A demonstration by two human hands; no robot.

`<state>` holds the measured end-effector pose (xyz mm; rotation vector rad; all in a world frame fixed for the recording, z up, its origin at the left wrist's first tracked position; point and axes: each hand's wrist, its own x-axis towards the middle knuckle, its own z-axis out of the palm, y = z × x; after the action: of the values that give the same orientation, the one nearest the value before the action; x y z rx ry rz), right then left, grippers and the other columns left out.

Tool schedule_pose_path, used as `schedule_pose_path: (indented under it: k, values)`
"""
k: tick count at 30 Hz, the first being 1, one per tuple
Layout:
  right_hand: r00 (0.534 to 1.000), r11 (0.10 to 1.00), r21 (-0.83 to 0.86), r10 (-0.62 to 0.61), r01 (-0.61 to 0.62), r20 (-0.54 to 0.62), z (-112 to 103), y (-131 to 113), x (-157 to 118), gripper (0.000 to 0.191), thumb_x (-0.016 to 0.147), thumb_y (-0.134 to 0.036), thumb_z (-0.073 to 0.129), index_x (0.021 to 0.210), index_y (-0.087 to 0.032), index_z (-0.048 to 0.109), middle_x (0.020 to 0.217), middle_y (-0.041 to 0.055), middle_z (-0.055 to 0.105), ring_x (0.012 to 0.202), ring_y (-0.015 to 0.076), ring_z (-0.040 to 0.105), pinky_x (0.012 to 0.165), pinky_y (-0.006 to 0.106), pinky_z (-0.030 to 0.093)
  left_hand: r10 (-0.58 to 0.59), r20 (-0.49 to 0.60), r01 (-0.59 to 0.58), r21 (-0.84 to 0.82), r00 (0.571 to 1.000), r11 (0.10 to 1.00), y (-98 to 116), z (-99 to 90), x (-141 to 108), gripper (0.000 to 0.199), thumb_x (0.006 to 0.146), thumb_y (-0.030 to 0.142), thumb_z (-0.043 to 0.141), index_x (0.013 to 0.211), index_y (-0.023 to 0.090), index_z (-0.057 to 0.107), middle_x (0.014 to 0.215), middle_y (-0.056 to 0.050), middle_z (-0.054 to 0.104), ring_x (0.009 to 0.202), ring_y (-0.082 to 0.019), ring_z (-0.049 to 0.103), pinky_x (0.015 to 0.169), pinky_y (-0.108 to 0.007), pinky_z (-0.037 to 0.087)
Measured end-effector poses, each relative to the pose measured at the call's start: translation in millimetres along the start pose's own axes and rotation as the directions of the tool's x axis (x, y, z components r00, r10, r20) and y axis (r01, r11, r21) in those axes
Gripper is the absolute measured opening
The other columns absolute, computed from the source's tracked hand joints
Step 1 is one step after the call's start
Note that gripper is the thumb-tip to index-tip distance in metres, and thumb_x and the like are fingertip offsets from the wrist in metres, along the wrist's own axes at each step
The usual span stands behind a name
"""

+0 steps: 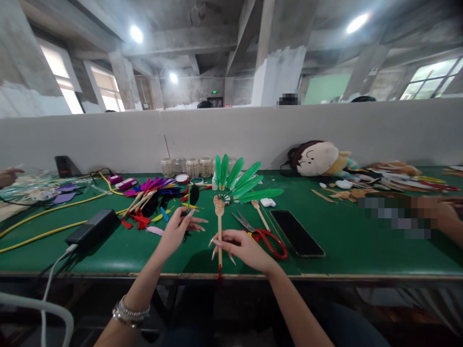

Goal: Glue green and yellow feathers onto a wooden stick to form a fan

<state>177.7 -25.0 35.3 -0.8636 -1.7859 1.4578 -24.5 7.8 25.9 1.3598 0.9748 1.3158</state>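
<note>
A thin wooden stick [219,241] with a carved hand-shaped top stands nearly upright over the table's front edge. My right hand [241,248] grips its lower part between the fingertips. My left hand [178,231] hangs open just left of the stick, long-nailed fingers spread toward its top and apparently not touching it. Beyond the stick, a fan of green feathers [238,180] rises from the green tabletop [343,253]. Red-handled scissors [269,243] lie right of my right hand, with a black smartphone [297,233] beyond them.
Magenta and blue feathers [152,185], red scraps and wooden sticks lie left of my hands. A black power bank [92,226] sits on yellow cables [54,231]. Glass jars [184,167] and a plush doll [318,159] line the grey back wall. A co-worker's hand [7,176] shows far left.
</note>
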Motion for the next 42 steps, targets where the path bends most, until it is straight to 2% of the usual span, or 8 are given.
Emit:
schedule_pose_path:
  k: [4,7,13,18,22,29,36,42]
  values:
    - [1.0,1.0,-0.003,-0.002,0.002,-0.003,0.2,1.0,-0.2,0.035,0.076,-0.044,0.055,0.091,-0.014,0.061,0.079,0.0056,0.065,0.057,0.01,0.051,0.044,0.02,0.037,-0.087,0.039,0.092,-0.157,0.995,0.983,6.5,1.6,-3.5,0.033,0.069,0.047,0.06,0.072,0.016,0.047,0.081,-0.006,0.068,0.072,-0.017,0.065,0.073,-0.032,0.05]
    - [1.0,1.0,-0.004,-0.005,0.005,-0.007,0.5,1.1,-0.2,0.035,0.076,-0.045,0.055,0.09,-0.014,0.061,0.077,0.0052,0.065,0.057,0.0103,0.052,0.045,0.02,0.037,-0.109,-0.012,0.102,-0.242,0.994,0.965,9.9,0.7,-4.2,0.033,0.065,0.045,0.065,0.071,0.015,0.053,0.085,-0.007,0.067,0.077,-0.017,0.064,0.077,-0.031,0.049]
    - [1.0,1.0,0.01,-0.002,0.002,0.008,0.1,0.6,0.0,0.035,0.076,-0.045,0.055,0.09,-0.014,0.061,0.078,0.0053,0.065,0.061,0.0116,0.054,0.046,0.02,0.037,-0.115,-0.07,0.088,-0.314,0.991,0.945,4.3,-3.1,-3.8,0.03,0.06,0.041,0.07,0.072,0.015,0.063,0.073,0.0,0.061,0.065,-0.007,0.054,0.063,-0.019,0.045]
    - [1.0,1.0,0.008,-0.001,0.001,0.012,-0.2,0.3,-0.5,0.035,0.076,-0.045,0.055,0.091,-0.013,0.061,0.078,0.0049,0.065,0.056,0.0096,0.051,0.045,0.02,0.037,-0.087,-0.119,0.062,-0.199,0.989,0.978,3.2,-5.6,-5.2,0.032,0.061,0.043,0.067,0.078,0.015,0.066,0.065,0.002,0.055,0.058,-0.006,0.046,0.055,-0.017,0.039]
    - [1.0,1.0,0.005,0.002,-0.002,0.008,0.4,1.3,-0.3,0.036,0.075,-0.046,0.056,0.09,-0.013,0.061,0.077,0.005,0.065,0.057,0.0102,0.052,0.046,0.02,0.037,-0.017,-0.119,0.014,-0.028,0.993,1.0,11.4,-7.4,-7.1,0.032,0.062,0.044,0.066,0.073,0.014,0.066,0.065,0.0,0.056,0.058,-0.007,0.046,0.055,-0.019,0.038]
    - [0.999,1.0,-0.001,0.0,0.0,0.034,0.0,1.3,0.3,0.035,0.076,-0.045,0.055,0.09,-0.013,0.061,0.078,0.0054,0.065,0.053,0.0083,0.048,0.046,0.02,0.037,0.052,-0.098,-0.025,0.261,0.994,0.965,31.2,-7.5,-10.2,0.03,0.065,0.044,0.061,0.068,0.014,0.066,0.058,-0.001,0.058,0.053,-0.009,0.045,0.05,-0.021,0.033]
    - [1.0,1.0,-0.01,-0.002,0.003,0.02,0.7,1.9,0.0,0.036,0.076,-0.047,0.055,0.089,-0.014,0.062,0.078,0.0045,0.065,0.054,0.0089,0.049,0.046,0.02,0.037,0.048,-0.057,-0.031,0.267,0.997,0.963,38.0,-5.5,-12.6,0.032,0.068,0.045,0.058,0.069,0.014,0.067,0.058,-0.002,0.059,0.052,-0.01,0.045,0.05,-0.022,0.034]
    - [1.0,1.0,-0.013,-0.005,0.005,0.023,1.0,1.5,0.1,0.036,0.076,-0.046,0.054,0.089,-0.013,0.061,0.079,0.0056,0.065,0.055,0.0091,0.049,0.045,0.02,0.037,0.017,-0.051,-0.01,0.127,0.999,0.992,31.7,-6.6,-9.3,0.038,0.071,0.049,0.053,0.076,0.014,0.067,0.072,-0.005,0.064,0.062,-0.012,0.051,0.059,-0.022,0.04]
